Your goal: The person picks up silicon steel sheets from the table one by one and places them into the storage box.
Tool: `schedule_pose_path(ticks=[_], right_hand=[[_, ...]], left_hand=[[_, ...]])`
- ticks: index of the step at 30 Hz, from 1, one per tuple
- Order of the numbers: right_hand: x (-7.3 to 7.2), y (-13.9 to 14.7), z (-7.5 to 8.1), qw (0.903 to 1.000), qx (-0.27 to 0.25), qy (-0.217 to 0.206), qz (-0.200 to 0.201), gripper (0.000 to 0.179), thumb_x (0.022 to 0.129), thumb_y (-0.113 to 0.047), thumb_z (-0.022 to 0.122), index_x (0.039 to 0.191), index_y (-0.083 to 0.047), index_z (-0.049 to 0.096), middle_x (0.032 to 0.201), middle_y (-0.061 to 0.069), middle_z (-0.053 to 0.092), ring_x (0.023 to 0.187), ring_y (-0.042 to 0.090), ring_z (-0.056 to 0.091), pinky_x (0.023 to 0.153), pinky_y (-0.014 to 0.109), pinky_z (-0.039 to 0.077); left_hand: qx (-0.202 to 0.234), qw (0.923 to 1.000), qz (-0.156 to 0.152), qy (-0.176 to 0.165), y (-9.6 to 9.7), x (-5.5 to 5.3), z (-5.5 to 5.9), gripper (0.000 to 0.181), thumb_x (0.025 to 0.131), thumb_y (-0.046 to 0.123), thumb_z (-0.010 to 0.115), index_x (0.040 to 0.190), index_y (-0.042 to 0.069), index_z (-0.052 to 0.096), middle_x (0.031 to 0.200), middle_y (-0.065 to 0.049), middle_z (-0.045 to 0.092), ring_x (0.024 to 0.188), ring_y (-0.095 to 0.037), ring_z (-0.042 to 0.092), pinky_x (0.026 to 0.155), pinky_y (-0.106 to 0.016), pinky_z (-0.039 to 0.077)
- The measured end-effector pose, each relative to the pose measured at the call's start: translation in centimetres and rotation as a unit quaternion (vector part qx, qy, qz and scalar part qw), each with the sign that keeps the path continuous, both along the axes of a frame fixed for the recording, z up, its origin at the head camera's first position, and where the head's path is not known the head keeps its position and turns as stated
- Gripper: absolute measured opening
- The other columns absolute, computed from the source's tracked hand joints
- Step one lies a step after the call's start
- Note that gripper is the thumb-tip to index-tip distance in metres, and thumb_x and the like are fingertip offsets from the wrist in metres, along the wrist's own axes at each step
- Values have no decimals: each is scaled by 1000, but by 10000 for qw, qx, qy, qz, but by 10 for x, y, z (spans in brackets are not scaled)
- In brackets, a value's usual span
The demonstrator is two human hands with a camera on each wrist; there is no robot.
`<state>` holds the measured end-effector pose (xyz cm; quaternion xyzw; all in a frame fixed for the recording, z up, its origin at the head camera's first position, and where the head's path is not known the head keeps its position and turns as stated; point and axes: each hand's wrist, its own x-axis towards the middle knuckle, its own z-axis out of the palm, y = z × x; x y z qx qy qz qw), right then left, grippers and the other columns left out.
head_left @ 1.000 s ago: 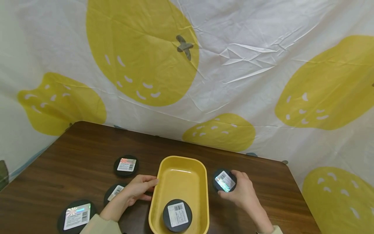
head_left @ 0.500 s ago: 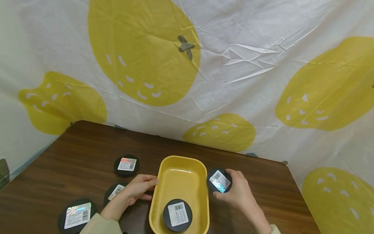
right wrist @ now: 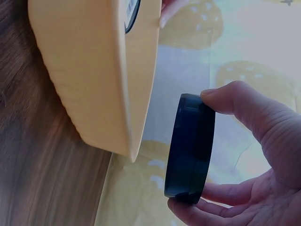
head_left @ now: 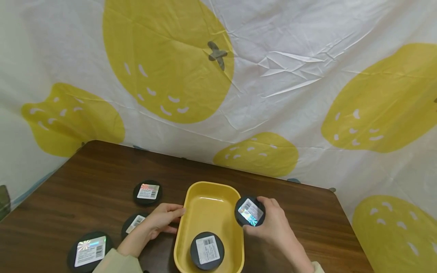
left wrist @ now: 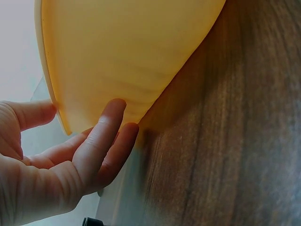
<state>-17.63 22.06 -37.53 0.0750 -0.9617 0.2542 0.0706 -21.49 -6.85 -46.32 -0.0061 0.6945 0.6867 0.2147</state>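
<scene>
My right hand (head_left: 274, 223) grips a thick black round disc (head_left: 250, 211) by its edge, its thumb and fingers at opposite sides. The disc has a shiny white label and is held up beside the yellow tray, overlapping its right rim in the head view. In the right wrist view the disc (right wrist: 190, 148) stands apart from the tray's wall (right wrist: 84, 70). My left hand (head_left: 162, 222) holds the yellow tray (head_left: 181, 239) at its left side, thumb at the rim and fingers against the outer wall. Inside the tray's near end lies another labelled black disc (head_left: 207, 251).
Left of the tray, more labelled black discs lie on the brown wooden table (head_left: 85, 182): a far disc (head_left: 147, 192), a middle disc (head_left: 131, 223) partly behind the left forearm, and a near disc (head_left: 89, 251). A lemon-patterned cloth (head_left: 273, 94) hangs behind the table.
My right hand has carried its black disc leftward, from over the table to the tray's right rim. The left hand and the tray stay where they were.
</scene>
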Motion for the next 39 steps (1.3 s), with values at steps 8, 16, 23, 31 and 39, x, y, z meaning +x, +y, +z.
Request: schedule_pose_path(ticks=[8,16,23,31,39], right_hand=[[2,-10,0,9999,-62,-67,106,76,56,-23,88,118,6,54,104,11,56,88,22,53,77,37,49],[3,-19,1,9996,-108,-104,241,77,54,-23,89,117,5,54,103,11,56,87,23,53,77,38,49],[4,-24,-1,9990,-190,-265,300,77,55,-22,88,117,5,53,104,11,55,86,22,53,75,37,49],[7,-30,-3,9979,-250,-370,459,77,55,-22,88,118,5,53,102,7,53,86,21,52,75,37,49],[7,-36,-7,9962,-153,-340,785,77,55,-23,88,117,5,53,101,8,53,84,21,51,73,36,49]], left_hand=[[8,10000,-7,-15,0,0,0,41,95,15,54,123,-14,51,107,-14,62,89,-21,61,70,-41,56],[-44,10000,21,-33,1,0,1,40,95,15,54,123,-13,51,108,-15,62,90,-22,61,70,-41,56],[7,10000,-13,-22,0,0,1,41,95,15,54,124,-14,50,108,-15,62,90,-22,61,70,-40,56],[51,9999,-84,21,-1,1,0,42,95,15,52,124,-15,49,107,-15,62,90,-22,61,70,-41,56],[50,10000,-81,28,-1,-1,-2,42,94,16,53,123,-15,50,105,-13,62,88,-20,61,70,-40,56]])
